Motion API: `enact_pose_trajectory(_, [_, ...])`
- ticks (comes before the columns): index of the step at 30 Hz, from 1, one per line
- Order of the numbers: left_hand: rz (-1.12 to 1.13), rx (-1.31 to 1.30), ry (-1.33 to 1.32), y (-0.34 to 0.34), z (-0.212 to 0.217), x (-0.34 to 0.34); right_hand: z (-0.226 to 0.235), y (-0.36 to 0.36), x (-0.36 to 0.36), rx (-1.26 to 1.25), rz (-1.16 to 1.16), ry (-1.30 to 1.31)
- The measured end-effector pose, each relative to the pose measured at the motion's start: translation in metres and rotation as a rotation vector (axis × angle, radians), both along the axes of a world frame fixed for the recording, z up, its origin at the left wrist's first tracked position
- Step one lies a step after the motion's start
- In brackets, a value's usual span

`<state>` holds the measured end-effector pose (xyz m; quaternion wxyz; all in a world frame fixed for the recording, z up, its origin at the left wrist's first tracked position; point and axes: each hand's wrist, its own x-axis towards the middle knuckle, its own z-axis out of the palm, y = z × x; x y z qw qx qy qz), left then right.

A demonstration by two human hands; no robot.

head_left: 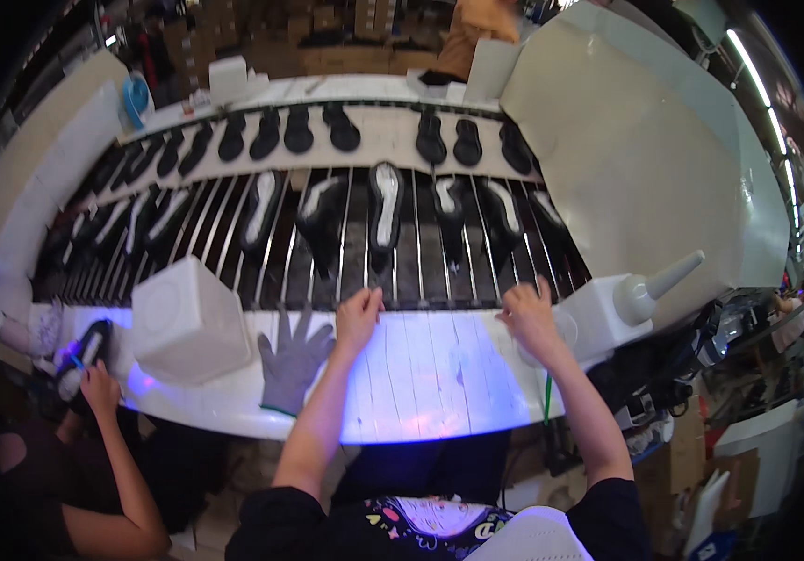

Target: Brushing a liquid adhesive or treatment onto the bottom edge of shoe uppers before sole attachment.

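My left hand [359, 321] is at the inner edge of the white counter [421, 374], fingers curled in and nothing visible in them. Farther right, my right hand [530, 316] rests at the same edge with its fingers apart, holding nothing, beside a white squeeze bottle [608, 313] with a slanted spout. Beyond both hands, black shoe soles [385, 210] with whitish upper faces lie in a row on a slatted metal conveyor [421, 266]. A grey glove [292, 365] with a green cuff lies flat to the left of my left forearm.
A white box-shaped container [187, 323] stands at left on the counter. Farther left, another person's hand [100, 390] works at a black shoe piece [93, 346]. More black shoe pieces [298, 131] line a pale far belt [383, 131]. A large cream housing [645, 140] rises at right.
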<state>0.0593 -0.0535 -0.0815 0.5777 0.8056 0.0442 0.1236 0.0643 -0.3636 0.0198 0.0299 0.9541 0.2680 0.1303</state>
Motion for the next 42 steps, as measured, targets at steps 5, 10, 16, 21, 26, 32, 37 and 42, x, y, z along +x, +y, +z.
enact_pose_trajectory(5, [0.023, -0.017, -0.026, -0.002, 0.005, -0.007, -0.036, 0.040, 0.003, 0.395, 0.174, 0.159])
enact_pose_trajectory(10, [0.056, 0.042, -0.017, -0.003, 0.007, -0.011, -0.048, 0.094, -0.019, 0.647, 0.221, 0.253])
enact_pose_trajectory(16, [0.055, 0.128, -0.007, -0.010, 0.014, -0.011, -0.084, 0.117, -0.014, 0.795, 0.121, 0.299])
enact_pose_trajectory(21, [0.061, 0.154, 0.009, -0.009, 0.013, -0.008, -0.101, 0.114, -0.014, 0.701, 0.116, 0.193])
enact_pose_trajectory(26, [0.075, 0.128, 0.036, -0.008, 0.008, -0.005, -0.094, 0.113, -0.016, 0.793, 0.092, 0.146])
enact_pose_trajectory(32, [0.110, 0.088, 0.040, -0.014, 0.006, -0.006, -0.096, 0.109, -0.017, 0.819, 0.080, 0.168])
enact_pose_trajectory(37, [0.155, 0.093, 0.050, -0.016, 0.009, -0.007, -0.096, 0.110, -0.015, 0.808, 0.096, 0.177])
enact_pose_trajectory(42, [0.180, 0.179, 0.042, -0.018, 0.002, -0.002, -0.099, 0.106, -0.014, 0.791, 0.147, 0.177])
